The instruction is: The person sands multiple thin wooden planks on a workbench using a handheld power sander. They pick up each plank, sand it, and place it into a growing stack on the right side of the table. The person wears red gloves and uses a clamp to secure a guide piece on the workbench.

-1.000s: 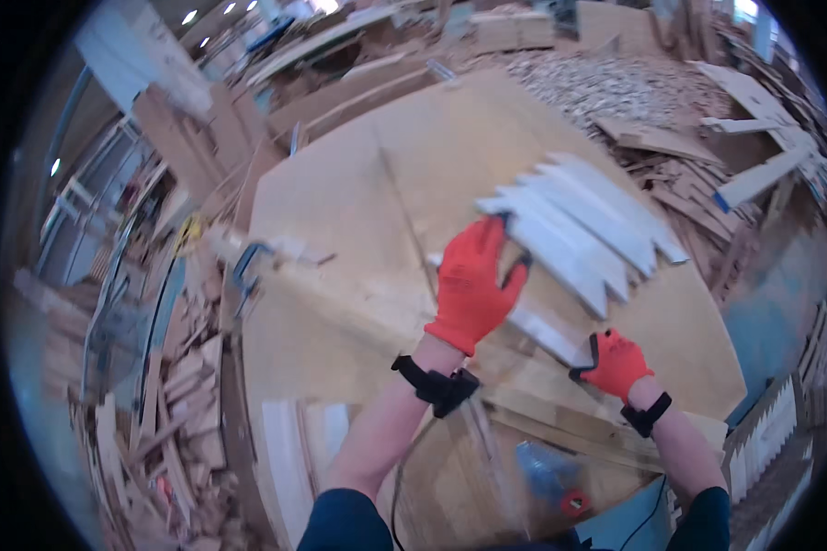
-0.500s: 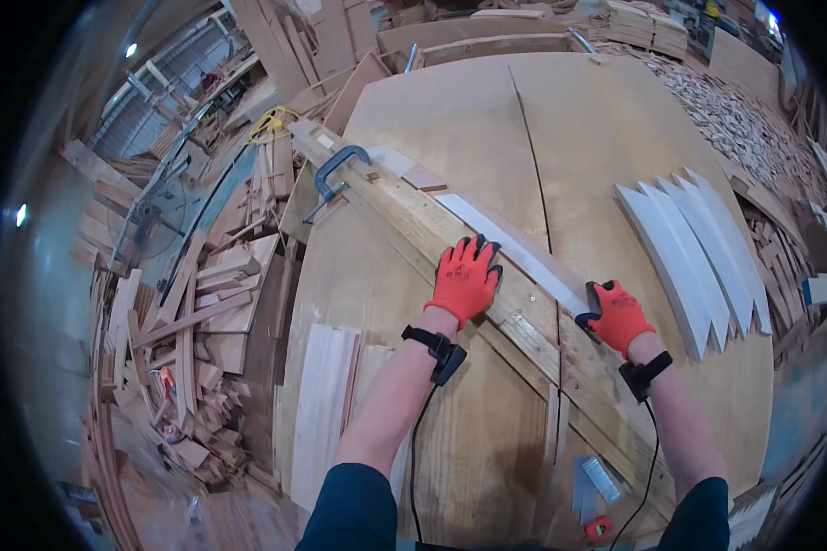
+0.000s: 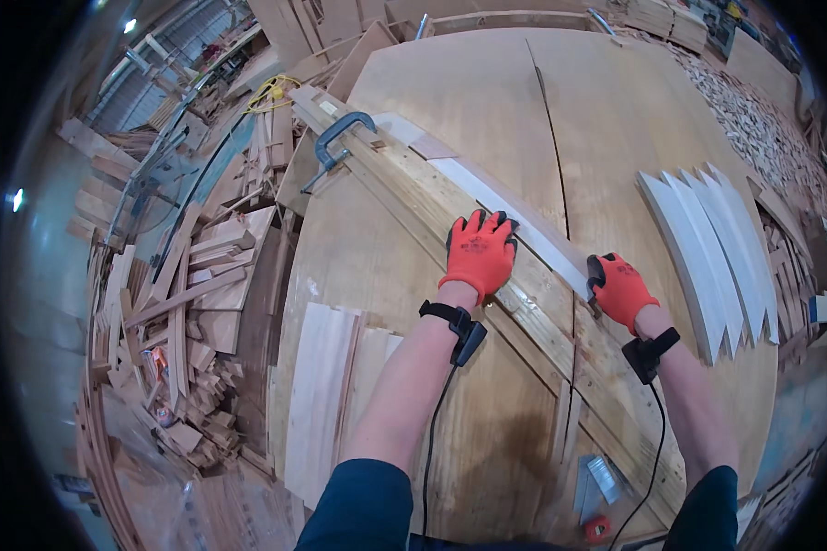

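Left of our hands we see scrap offcuts, then a blue clamp. Our left hand presses flat, fingers spread, on the long beam; our right hand grips the pale strip along it.

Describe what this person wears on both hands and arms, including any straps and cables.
Both hands, the left hand and the right hand, wear orange gloves with black fingertips. Each wrist carries a black strap with a small black box: the left strap and the right strap. A thin black cable runs from each box back along the forearm. The forearms are bare; dark blue sleeves cover the upper arms.
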Available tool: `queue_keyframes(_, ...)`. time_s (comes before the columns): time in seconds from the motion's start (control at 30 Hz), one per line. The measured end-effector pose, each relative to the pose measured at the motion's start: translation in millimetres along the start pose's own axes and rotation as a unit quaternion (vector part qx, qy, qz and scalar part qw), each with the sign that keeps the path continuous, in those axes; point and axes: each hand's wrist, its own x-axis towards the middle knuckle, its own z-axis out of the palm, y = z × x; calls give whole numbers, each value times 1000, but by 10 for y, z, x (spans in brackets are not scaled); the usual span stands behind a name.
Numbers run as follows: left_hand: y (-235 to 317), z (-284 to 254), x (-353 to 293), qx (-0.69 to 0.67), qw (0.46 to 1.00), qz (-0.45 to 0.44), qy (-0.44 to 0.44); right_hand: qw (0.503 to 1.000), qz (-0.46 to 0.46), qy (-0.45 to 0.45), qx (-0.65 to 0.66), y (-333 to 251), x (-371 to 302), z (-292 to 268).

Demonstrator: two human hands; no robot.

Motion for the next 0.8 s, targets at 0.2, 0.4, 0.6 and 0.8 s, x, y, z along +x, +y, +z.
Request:
queue_keyframes(0.2,-1,31,61,20,1000,-13,-2,991,-12,81,110,166,-153,158)
queue_keyframes(0.4,-41,32,51,27,999,-11,-16,974,67,115,185,65,-687,174)
queue_keyframes(0.6,-140,106,6,31,1000,0,5,986,78,46,141,-162,-1269,234)
queue_keyframes(0.8,-199,237,0,40,998,21,35,995,90,22,42,-207,-1256,371)
